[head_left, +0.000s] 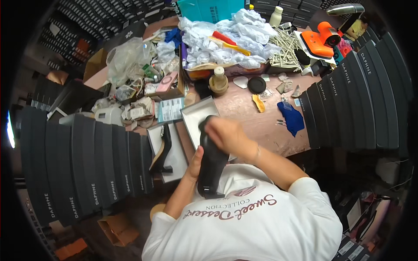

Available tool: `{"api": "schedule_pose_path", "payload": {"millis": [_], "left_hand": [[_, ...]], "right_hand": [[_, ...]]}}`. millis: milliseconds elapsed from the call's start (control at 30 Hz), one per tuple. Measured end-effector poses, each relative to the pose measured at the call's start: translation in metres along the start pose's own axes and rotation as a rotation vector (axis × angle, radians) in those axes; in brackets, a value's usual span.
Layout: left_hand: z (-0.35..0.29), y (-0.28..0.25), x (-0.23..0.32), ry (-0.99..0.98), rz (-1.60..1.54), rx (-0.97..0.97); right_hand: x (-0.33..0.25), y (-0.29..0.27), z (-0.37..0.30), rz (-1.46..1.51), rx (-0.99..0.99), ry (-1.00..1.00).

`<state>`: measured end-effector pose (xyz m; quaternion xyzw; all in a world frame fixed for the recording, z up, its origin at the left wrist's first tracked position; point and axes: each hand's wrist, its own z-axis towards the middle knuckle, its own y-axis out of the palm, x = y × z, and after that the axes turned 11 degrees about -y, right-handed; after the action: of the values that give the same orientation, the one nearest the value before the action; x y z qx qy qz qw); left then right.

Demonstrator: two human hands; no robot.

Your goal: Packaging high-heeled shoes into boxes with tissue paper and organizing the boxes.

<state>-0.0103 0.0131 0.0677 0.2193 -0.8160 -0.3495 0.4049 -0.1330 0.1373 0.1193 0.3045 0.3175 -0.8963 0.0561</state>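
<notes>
White shirt (257, 217) nearest; black shoe (212, 167) held before it, by open box (197, 114). Left hand (194, 166) grips its side; right hand (225, 134) curled at far end, blurred, can't tell if gripping. Slack left grip could drop it.

You were in what looked like a shoe workshop or stockroom: dark shoeboxes (89, 161) stood stacked either side of your pink worktable (267, 134), more boxes (102, 21) filled the background, and a black heeled shoe (166, 143) lay in an open box (176, 154).
</notes>
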Motion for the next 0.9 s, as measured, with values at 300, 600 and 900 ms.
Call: {"api": "schedule_pose_path", "payload": {"millis": [300, 600, 900], "left_hand": [[0.008, 0.005, -0.008, 0.186, -0.147, 0.248], [0.009, -0.014, 0.003, 0.085, -0.077, 0.245], [0.019, 0.004, 0.009, 0.204, 0.005, 0.409]], "right_hand": [[-0.009, -0.005, -0.003, 0.016, -0.319, 0.135], [-0.020, -0.005, -0.027, 0.053, -0.347, -0.043], [-0.020, -0.004, -0.011, 0.027, -0.442, 0.011]]}}
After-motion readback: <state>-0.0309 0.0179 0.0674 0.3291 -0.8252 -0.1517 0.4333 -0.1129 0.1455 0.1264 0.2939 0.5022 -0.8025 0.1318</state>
